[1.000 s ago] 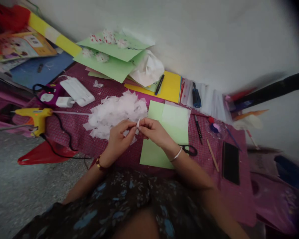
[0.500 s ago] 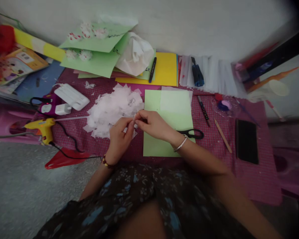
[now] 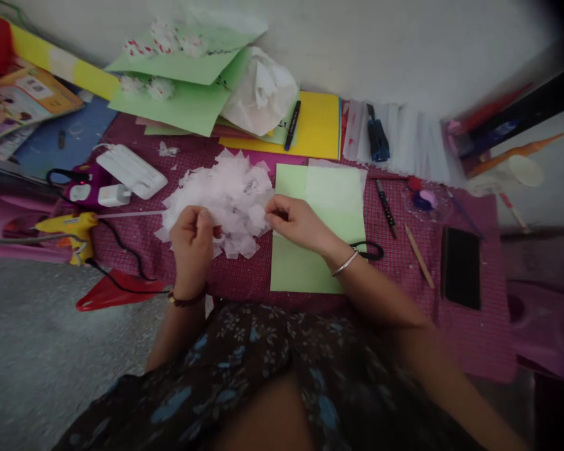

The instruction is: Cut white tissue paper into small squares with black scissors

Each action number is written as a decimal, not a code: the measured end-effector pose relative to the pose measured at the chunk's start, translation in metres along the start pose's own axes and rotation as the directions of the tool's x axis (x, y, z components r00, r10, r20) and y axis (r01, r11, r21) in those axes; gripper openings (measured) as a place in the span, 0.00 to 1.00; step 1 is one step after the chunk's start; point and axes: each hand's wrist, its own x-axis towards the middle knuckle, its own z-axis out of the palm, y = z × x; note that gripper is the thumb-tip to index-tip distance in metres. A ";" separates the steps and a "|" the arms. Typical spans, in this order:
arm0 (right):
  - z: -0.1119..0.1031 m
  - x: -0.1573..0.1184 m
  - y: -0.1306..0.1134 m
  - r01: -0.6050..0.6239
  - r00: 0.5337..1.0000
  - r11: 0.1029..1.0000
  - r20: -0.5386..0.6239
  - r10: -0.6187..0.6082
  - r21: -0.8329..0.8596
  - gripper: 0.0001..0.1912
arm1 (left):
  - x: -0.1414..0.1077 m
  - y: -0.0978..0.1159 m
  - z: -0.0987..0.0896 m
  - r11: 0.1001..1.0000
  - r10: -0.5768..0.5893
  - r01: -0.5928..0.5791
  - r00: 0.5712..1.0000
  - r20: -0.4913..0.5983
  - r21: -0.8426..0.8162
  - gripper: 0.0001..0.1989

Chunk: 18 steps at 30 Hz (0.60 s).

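Observation:
A heap of thin white tissue paper pieces (image 3: 230, 194) lies on the red checked cloth (image 3: 237, 275). At its near left edge is my left hand (image 3: 192, 244), fingers curled in with the thumb against them; whatever they hold is hidden. My right hand (image 3: 298, 222) pinches thumb and fingertips together by the heap's right edge, over a light green sheet (image 3: 305, 269). I cannot make out anything between those fingertips. A white translucent sheet (image 3: 333, 188) rests on the green one. Black-handled scissors (image 3: 370, 250) lie partly under my right wrist.
To the left are a yellow glue gun (image 3: 70, 228) with a trailing cord and a white power adapter (image 3: 131, 172). Green sheets with white puffs (image 3: 169, 106) are stacked behind. A marker (image 3: 385, 207), a wooden pencil (image 3: 419, 257) and a black phone-like slab (image 3: 461, 268) lie right.
My hands, together over the heap's near edge before, are now apart. The left has moved left; the right has shifted slightly right and up. The view has tilted slightly.

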 end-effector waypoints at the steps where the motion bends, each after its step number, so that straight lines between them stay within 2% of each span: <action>1: -0.003 0.002 0.002 0.002 1.000 1.000 -0.027 -0.002 0.000 0.03 | 0.003 -0.002 -0.003 1.000 0.002 -0.002 0.999 -0.037 -0.013 0.12; 3: -0.008 0.006 0.005 -0.003 0.996 1.000 -0.090 0.003 -0.007 0.03 | 0.009 -0.005 -0.010 0.999 -0.003 -0.001 0.994 -0.107 -0.042 0.13; 5: -0.014 0.009 0.007 -0.018 0.994 0.999 -0.113 0.013 -0.042 0.04 | 0.016 -0.008 -0.016 0.998 -0.021 0.013 0.992 -0.125 -0.067 0.12; 9: -0.022 0.006 0.010 -0.014 1.000 0.950 0.005 0.016 -0.312 0.10 | 0.027 -0.012 -0.025 1.000 0.006 -0.008 0.993 -0.115 -0.019 0.04; 11: -0.024 -0.002 0.012 -0.007 0.997 0.876 0.059 0.040 -0.482 0.11 | 0.028 -0.013 -0.029 0.987 0.119 -0.103 0.984 -0.133 0.125 0.09; 14: -0.021 -0.014 0.018 -0.013 0.990 0.762 0.101 0.102 -0.647 0.09 | 0.023 -0.010 -0.030 0.889 0.331 -0.284 0.941 -0.074 0.360 0.16; 16: -0.015 -0.021 0.024 -0.022 0.986 0.717 0.102 0.129 -0.696 0.06 | 0.017 -0.007 -0.027 0.842 0.409 -0.358 0.912 -0.044 0.402 0.16; 18: -0.010 -0.025 0.029 -0.026 0.991 0.736 0.081 0.109 -0.676 0.03 | 0.010 -0.003 -0.021 0.842 0.441 -0.388 0.895 -0.064 0.375 0.13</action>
